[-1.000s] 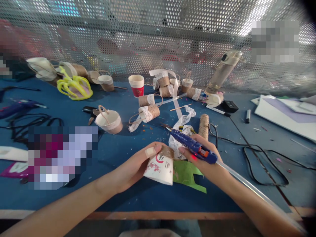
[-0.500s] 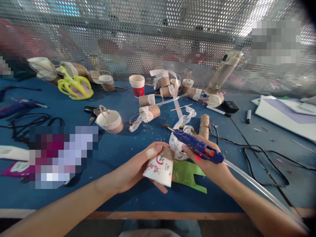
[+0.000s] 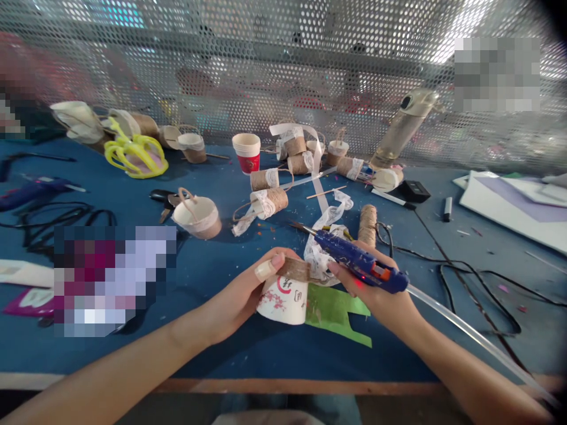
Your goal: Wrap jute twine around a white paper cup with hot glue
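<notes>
My left hand [image 3: 254, 283] is closed on a white paper cup [image 3: 283, 303] with pink blossoms and dark characters. Brown twine [image 3: 296, 269] wraps the cup's upper end, which is its narrow base. The thumb, with a plaster on it, presses beside the twine. In my right hand [image 3: 370, 283] is a blue hot glue gun [image 3: 354, 255]. Its nozzle points up and left, apart from the cup, and a clear glue stick [image 3: 460, 323] juts from its back. White lace ribbon [image 3: 315, 254] lies behind the cup. A green cut sheet [image 3: 336, 316] lies between the hands.
Small twine-and-lace baskets [image 3: 197, 217] stand or lie about the blue table [image 3: 199, 354]. A red paper cup [image 3: 247, 154], a twine spool [image 3: 367, 224] and a clear bottle [image 3: 403, 127] are farther back. Black cable [image 3: 478, 292] runs at right. A perforated metal screen [image 3: 248, 77] borders the back.
My left hand has tilted the cup, so its twine-wrapped end shows more and its wide rim sits slightly higher. The glue gun has shifted slightly right.
</notes>
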`<state>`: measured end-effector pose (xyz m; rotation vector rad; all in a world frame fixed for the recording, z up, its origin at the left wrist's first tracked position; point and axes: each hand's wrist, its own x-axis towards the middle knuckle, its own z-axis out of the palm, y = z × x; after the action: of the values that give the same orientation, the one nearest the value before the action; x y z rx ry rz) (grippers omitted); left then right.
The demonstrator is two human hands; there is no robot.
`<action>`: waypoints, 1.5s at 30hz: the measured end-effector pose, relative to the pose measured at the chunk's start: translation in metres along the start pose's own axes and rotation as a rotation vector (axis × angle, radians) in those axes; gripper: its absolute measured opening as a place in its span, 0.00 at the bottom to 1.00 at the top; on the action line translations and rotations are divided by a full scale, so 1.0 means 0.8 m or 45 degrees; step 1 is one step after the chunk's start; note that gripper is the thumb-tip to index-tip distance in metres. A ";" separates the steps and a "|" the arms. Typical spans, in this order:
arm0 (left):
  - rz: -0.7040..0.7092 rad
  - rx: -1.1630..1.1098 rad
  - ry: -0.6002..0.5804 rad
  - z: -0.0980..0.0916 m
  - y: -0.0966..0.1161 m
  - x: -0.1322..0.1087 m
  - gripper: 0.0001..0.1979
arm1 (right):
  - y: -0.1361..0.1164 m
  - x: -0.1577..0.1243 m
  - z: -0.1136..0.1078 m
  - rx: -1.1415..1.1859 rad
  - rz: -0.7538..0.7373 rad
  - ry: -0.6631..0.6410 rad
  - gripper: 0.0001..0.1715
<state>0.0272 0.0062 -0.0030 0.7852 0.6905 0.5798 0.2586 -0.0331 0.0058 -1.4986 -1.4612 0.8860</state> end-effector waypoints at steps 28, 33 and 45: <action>0.072 -0.301 0.387 0.010 0.020 0.003 0.16 | 0.004 -0.009 -0.014 0.209 -0.137 -0.283 0.10; 0.064 -0.258 0.350 0.009 0.020 0.003 0.19 | 0.001 -0.008 -0.012 0.071 -0.268 -0.277 0.12; 0.062 -0.277 0.279 0.013 0.015 -0.001 0.20 | 0.005 -0.011 -0.011 -0.021 -0.228 -0.307 0.13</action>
<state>0.0320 0.0086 0.0122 0.5412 0.7949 0.7792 0.2676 -0.0422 0.0048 -1.2825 -1.7509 0.9715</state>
